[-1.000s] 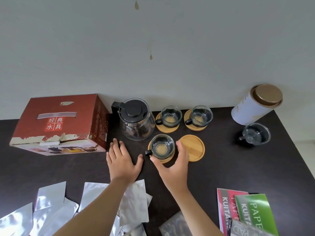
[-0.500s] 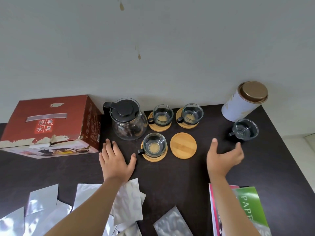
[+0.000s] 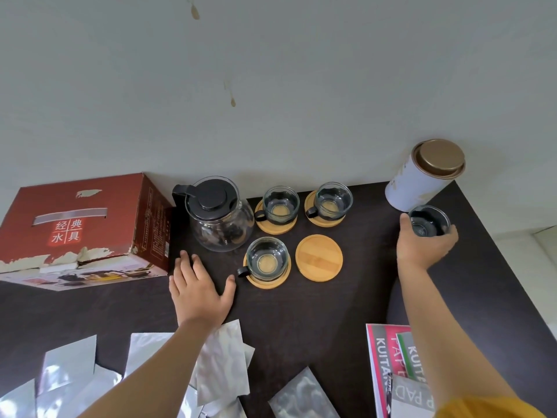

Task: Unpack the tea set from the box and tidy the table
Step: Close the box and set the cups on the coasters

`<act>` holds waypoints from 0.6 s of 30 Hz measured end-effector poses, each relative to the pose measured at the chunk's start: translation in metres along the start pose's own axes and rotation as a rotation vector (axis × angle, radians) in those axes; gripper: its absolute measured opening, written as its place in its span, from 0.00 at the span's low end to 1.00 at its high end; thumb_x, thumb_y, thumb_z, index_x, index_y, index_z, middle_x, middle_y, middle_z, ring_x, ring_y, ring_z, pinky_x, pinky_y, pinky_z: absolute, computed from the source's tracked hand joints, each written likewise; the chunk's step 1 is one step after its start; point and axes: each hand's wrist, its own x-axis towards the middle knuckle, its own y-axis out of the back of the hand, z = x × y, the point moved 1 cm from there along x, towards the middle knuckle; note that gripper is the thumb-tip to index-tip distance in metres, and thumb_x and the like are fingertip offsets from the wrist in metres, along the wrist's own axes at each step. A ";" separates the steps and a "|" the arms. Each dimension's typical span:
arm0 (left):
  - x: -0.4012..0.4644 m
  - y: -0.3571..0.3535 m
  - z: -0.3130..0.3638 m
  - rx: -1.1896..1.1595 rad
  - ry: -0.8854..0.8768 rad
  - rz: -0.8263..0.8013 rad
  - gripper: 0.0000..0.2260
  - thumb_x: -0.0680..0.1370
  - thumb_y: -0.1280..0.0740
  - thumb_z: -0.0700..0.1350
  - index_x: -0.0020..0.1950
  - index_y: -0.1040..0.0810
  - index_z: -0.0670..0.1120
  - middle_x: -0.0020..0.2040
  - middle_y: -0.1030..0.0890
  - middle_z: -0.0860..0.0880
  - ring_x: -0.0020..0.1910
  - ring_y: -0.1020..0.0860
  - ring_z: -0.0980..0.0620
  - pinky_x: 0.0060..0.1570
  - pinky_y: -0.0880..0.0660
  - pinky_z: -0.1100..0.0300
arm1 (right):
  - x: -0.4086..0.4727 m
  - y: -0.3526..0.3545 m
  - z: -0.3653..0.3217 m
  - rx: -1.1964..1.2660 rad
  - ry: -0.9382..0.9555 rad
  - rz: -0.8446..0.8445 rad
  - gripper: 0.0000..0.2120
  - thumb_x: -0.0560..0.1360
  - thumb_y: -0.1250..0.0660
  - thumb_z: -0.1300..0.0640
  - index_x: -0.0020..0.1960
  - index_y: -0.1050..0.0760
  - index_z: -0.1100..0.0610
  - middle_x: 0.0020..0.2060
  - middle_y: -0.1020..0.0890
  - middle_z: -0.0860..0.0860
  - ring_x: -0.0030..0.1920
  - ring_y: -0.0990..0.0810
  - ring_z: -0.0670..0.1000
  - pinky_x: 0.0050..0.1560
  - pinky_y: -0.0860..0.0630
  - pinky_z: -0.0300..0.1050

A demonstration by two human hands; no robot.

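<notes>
Along the desk's (image 3: 301,327) near edge lie silver wrappers (image 3: 221,362) and paper pads (image 3: 388,369). My left hand (image 3: 200,289) rests flat and empty mid-desk, in front of the teapot (image 3: 220,217). Toward the far right corner, my right hand (image 3: 422,245) wraps the last glass cup (image 3: 429,221), beside the tin (image 3: 422,179). I judge the step is seating it on the bare coaster (image 3: 319,257): lift, carry left, set down centred.

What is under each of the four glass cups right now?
Three cups sit on bamboo coasters. The fourth cup, gripped by the right hand, has no visible coaster; its base is hidden. One coaster lies bare.
</notes>
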 end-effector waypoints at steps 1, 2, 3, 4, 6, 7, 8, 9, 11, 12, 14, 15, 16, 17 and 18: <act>0.000 0.000 0.000 -0.001 0.001 0.000 0.40 0.71 0.48 0.65 0.70 0.37 0.35 0.73 0.38 0.36 0.71 0.39 0.36 0.68 0.41 0.39 | -0.002 0.000 -0.002 0.021 0.005 0.008 0.47 0.62 0.19 0.51 0.73 0.40 0.57 0.69 0.32 0.53 0.67 0.29 0.51 0.56 0.26 0.33; 0.000 0.000 0.000 -0.002 0.001 0.000 0.40 0.71 0.48 0.65 0.70 0.37 0.35 0.73 0.38 0.36 0.71 0.39 0.36 0.68 0.41 0.39 | -0.007 0.001 -0.004 0.037 0.017 0.016 0.45 0.60 0.19 0.50 0.71 0.38 0.57 0.67 0.31 0.52 0.64 0.26 0.51 0.53 0.23 0.34; 0.000 -0.001 0.000 -0.001 0.001 0.000 0.40 0.71 0.48 0.65 0.70 0.37 0.35 0.73 0.38 0.36 0.71 0.39 0.36 0.68 0.41 0.39 | -0.012 0.003 -0.004 0.047 0.030 0.022 0.44 0.59 0.18 0.50 0.68 0.36 0.56 0.65 0.30 0.52 0.62 0.25 0.50 0.50 0.20 0.38; 0.000 -0.001 0.000 -0.001 0.000 0.000 0.40 0.70 0.48 0.65 0.70 0.37 0.35 0.73 0.38 0.36 0.71 0.40 0.37 0.68 0.41 0.39 | -0.019 0.004 -0.006 0.056 0.043 0.019 0.43 0.58 0.18 0.49 0.66 0.34 0.56 0.64 0.29 0.52 0.61 0.24 0.50 0.48 0.18 0.40; 0.000 -0.001 0.000 -0.003 -0.001 0.000 0.40 0.70 0.48 0.65 0.70 0.37 0.35 0.73 0.38 0.36 0.71 0.40 0.37 0.68 0.41 0.39 | -0.038 0.006 -0.009 0.029 0.064 -0.012 0.43 0.58 0.18 0.48 0.66 0.34 0.57 0.63 0.30 0.52 0.62 0.25 0.51 0.50 0.20 0.37; 0.000 -0.001 0.000 -0.004 -0.001 0.000 0.40 0.70 0.48 0.65 0.70 0.37 0.35 0.73 0.38 0.36 0.71 0.40 0.37 0.68 0.41 0.39 | -0.050 0.006 -0.010 -0.005 0.075 -0.033 0.43 0.58 0.18 0.47 0.67 0.34 0.57 0.63 0.31 0.52 0.63 0.27 0.52 0.53 0.22 0.36; 0.000 -0.001 0.000 -0.005 -0.001 0.002 0.40 0.70 0.48 0.65 0.70 0.37 0.35 0.73 0.38 0.36 0.71 0.40 0.37 0.69 0.41 0.39 | -0.063 0.007 -0.010 -0.037 0.089 -0.055 0.44 0.58 0.19 0.46 0.68 0.34 0.57 0.63 0.31 0.51 0.64 0.28 0.53 0.57 0.24 0.40; 0.001 -0.001 0.000 -0.007 -0.001 0.004 0.40 0.70 0.48 0.65 0.70 0.37 0.35 0.73 0.38 0.36 0.71 0.40 0.37 0.68 0.41 0.39 | -0.076 0.007 -0.009 -0.055 0.105 -0.078 0.44 0.57 0.19 0.44 0.67 0.33 0.56 0.61 0.32 0.49 0.64 0.29 0.53 0.61 0.25 0.44; 0.001 -0.001 0.000 -0.009 -0.001 0.006 0.40 0.70 0.48 0.65 0.70 0.37 0.35 0.73 0.38 0.36 0.71 0.40 0.36 0.68 0.41 0.39 | -0.103 0.007 -0.007 -0.066 0.132 -0.133 0.44 0.54 0.20 0.42 0.65 0.31 0.55 0.58 0.32 0.47 0.62 0.29 0.53 0.62 0.26 0.49; 0.001 -0.001 0.000 -0.009 -0.002 0.007 0.40 0.70 0.48 0.65 0.70 0.37 0.35 0.73 0.38 0.36 0.71 0.39 0.36 0.68 0.41 0.39 | -0.116 0.006 -0.007 -0.071 0.147 -0.161 0.43 0.54 0.19 0.44 0.63 0.31 0.55 0.58 0.31 0.48 0.61 0.29 0.53 0.61 0.25 0.50; 0.001 -0.001 0.000 -0.009 -0.003 0.008 0.40 0.71 0.47 0.65 0.70 0.37 0.35 0.73 0.38 0.36 0.71 0.39 0.36 0.68 0.41 0.39 | -0.139 0.002 -0.005 -0.090 0.169 -0.217 0.41 0.55 0.17 0.49 0.63 0.30 0.58 0.59 0.29 0.52 0.61 0.30 0.53 0.59 0.25 0.50; 0.001 -0.001 0.000 -0.009 -0.003 0.008 0.40 0.71 0.47 0.65 0.70 0.37 0.35 0.73 0.38 0.36 0.71 0.39 0.36 0.68 0.41 0.39 | -0.150 0.001 -0.005 -0.102 0.181 -0.244 0.40 0.56 0.17 0.51 0.63 0.30 0.60 0.60 0.29 0.53 0.62 0.31 0.53 0.60 0.25 0.50; 0.001 -0.001 0.000 -0.011 -0.004 0.009 0.39 0.71 0.47 0.65 0.70 0.37 0.35 0.72 0.38 0.35 0.71 0.39 0.36 0.68 0.41 0.39 | -0.158 -0.001 -0.004 -0.120 0.197 -0.266 0.40 0.56 0.17 0.52 0.63 0.30 0.61 0.60 0.29 0.54 0.62 0.32 0.53 0.61 0.27 0.51; 0.001 0.000 0.001 -0.012 -0.003 0.009 0.39 0.71 0.47 0.65 0.70 0.37 0.35 0.73 0.38 0.36 0.71 0.39 0.36 0.68 0.41 0.39 | -0.166 -0.003 -0.004 -0.138 0.213 -0.282 0.41 0.56 0.17 0.52 0.63 0.30 0.61 0.59 0.29 0.54 0.62 0.32 0.53 0.62 0.28 0.51; 0.001 0.000 0.001 -0.012 -0.003 0.008 0.40 0.71 0.48 0.65 0.70 0.37 0.35 0.73 0.38 0.36 0.71 0.40 0.36 0.68 0.41 0.40 | -0.171 -0.005 -0.004 -0.155 0.222 -0.292 0.41 0.56 0.17 0.52 0.63 0.30 0.61 0.59 0.29 0.54 0.62 0.33 0.52 0.62 0.29 0.51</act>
